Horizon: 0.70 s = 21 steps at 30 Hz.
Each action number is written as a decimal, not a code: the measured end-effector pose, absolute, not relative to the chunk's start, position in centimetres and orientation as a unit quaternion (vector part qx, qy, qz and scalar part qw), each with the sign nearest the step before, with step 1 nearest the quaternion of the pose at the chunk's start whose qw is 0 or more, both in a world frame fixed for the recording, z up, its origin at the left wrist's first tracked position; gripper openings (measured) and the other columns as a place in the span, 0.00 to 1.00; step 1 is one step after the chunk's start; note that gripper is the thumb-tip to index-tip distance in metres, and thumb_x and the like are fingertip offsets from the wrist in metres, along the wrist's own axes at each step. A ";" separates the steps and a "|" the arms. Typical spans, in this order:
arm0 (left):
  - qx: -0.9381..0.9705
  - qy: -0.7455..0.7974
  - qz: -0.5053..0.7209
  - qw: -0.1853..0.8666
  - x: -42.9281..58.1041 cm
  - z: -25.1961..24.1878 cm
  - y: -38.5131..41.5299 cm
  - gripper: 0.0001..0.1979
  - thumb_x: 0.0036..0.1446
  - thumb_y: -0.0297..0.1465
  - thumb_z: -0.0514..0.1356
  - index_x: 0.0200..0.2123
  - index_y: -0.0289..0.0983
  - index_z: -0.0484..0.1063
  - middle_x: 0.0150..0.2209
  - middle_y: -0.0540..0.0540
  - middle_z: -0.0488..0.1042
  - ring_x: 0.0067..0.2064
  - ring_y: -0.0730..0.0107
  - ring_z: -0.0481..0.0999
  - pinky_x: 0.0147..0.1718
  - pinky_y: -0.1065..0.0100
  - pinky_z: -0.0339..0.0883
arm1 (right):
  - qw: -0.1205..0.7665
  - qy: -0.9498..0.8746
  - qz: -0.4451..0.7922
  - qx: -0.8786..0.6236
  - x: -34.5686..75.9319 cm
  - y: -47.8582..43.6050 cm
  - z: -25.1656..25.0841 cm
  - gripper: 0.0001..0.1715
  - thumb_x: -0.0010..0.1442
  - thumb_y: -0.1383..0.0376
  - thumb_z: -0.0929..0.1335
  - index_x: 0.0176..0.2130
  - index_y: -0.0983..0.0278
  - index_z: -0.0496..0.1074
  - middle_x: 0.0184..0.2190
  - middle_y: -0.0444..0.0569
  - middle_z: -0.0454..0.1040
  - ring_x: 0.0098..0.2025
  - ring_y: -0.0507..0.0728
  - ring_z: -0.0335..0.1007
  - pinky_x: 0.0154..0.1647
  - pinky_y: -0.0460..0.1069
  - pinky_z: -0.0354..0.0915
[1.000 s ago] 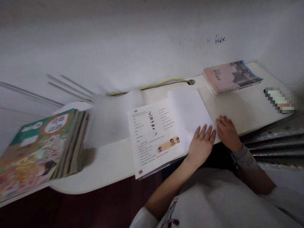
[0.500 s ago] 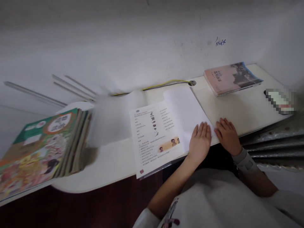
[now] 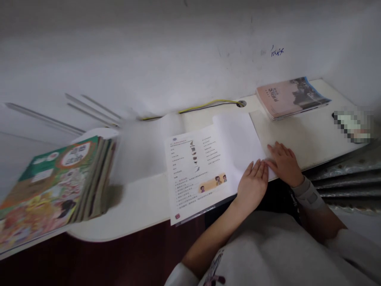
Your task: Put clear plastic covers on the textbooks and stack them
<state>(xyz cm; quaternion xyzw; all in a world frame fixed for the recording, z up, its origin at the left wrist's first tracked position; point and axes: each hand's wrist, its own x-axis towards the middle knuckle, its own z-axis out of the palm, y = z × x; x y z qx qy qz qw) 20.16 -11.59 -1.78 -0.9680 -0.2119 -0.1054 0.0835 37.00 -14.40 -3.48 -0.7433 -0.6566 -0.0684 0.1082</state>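
Printed paper (image 3: 190, 190) with lines of text and small pictures lies at the desk's front edge. Its right part is a blank white sheet (image 3: 239, 139) that curves up a little from the print. My left hand (image 3: 253, 183) rests flat on the lower right corner of this blank part, fingers stretched out. Beside it, my right hand (image 3: 285, 163) lies at the sheet's right edge with its fingers spread, its thumb close to or touching the left fingertips. A grey band (image 3: 308, 195) is around my right wrist. A clear edge shows beneath the printed page.
Left on the white desk (image 3: 139, 202) is a stack of colourful books (image 3: 56, 178). Pink-covered books (image 3: 288, 97) lie at the back right, near a phone-like, pixelated object (image 3: 353, 126). A yellow cable (image 3: 208, 103) runs along the wall to a desk hole.
The blank sheet's right edge has shifted right and down. My right hand has moved slightly forward, and my left hand slightly right and back, so the two are now closer together.
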 end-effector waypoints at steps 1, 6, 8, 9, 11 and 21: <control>-0.968 -0.213 -0.103 0.083 20.3 -1.7 -11.6 0.20 0.65 0.25 0.48 0.57 0.25 0.67 0.58 0.36 0.69 0.60 0.57 0.67 0.59 0.58 0.60 | 0.099 -0.662 -0.072 -0.739 37.0 -14.0 -3.2 0.30 0.66 0.57 0.59 0.62 0.66 0.61 0.62 0.64 0.61 0.61 0.69 0.59 0.57 0.64 0.56; -0.972 -0.208 -0.073 0.080 21.0 -1.8 -11.7 0.19 0.64 0.23 0.49 0.54 0.25 0.69 0.57 0.33 0.69 0.60 0.57 0.68 0.59 0.57 0.61 | 0.059 -0.697 -0.105 -0.707 36.2 -11.5 -1.1 0.25 0.64 0.69 0.58 0.59 0.68 0.65 0.63 0.65 0.60 0.62 0.71 0.57 0.57 0.66 0.55; -0.973 -0.209 -0.067 0.076 21.0 -1.8 -11.7 0.19 0.64 0.23 0.49 0.54 0.25 0.69 0.58 0.32 0.69 0.60 0.58 0.68 0.59 0.57 0.61 | 0.042 -0.702 -0.111 -0.703 35.8 -10.2 -0.5 0.24 0.64 0.71 0.56 0.56 0.69 0.67 0.62 0.66 0.62 0.60 0.71 0.60 0.53 0.65 0.60; -0.973 -0.209 -0.066 0.076 20.9 -1.7 -11.8 0.19 0.64 0.23 0.49 0.54 0.26 0.69 0.57 0.33 0.69 0.60 0.58 0.68 0.58 0.57 0.61 | 0.037 -0.701 -0.110 -0.704 35.6 -9.6 -0.3 0.24 0.64 0.71 0.55 0.55 0.69 0.68 0.61 0.66 0.62 0.58 0.71 0.62 0.49 0.64 0.63; -0.974 -0.204 -0.069 0.077 20.7 -1.4 -11.9 0.19 0.64 0.23 0.49 0.54 0.26 0.69 0.57 0.33 0.70 0.59 0.57 0.69 0.58 0.57 0.62 | 0.037 -0.697 -0.105 -0.708 35.4 -8.1 -0.3 0.25 0.65 0.72 0.54 0.54 0.68 0.69 0.61 0.66 0.63 0.54 0.70 0.65 0.42 0.60 0.67; -0.976 -0.200 -0.043 0.077 20.5 -0.9 -12.6 0.18 0.64 0.24 0.49 0.52 0.25 0.71 0.55 0.32 0.71 0.57 0.55 0.71 0.56 0.57 0.64 | 0.031 -0.679 -0.098 -0.727 35.9 -1.8 -0.4 0.29 0.63 0.77 0.51 0.56 0.75 0.67 0.61 0.73 0.61 0.54 0.73 0.65 0.39 0.63 0.68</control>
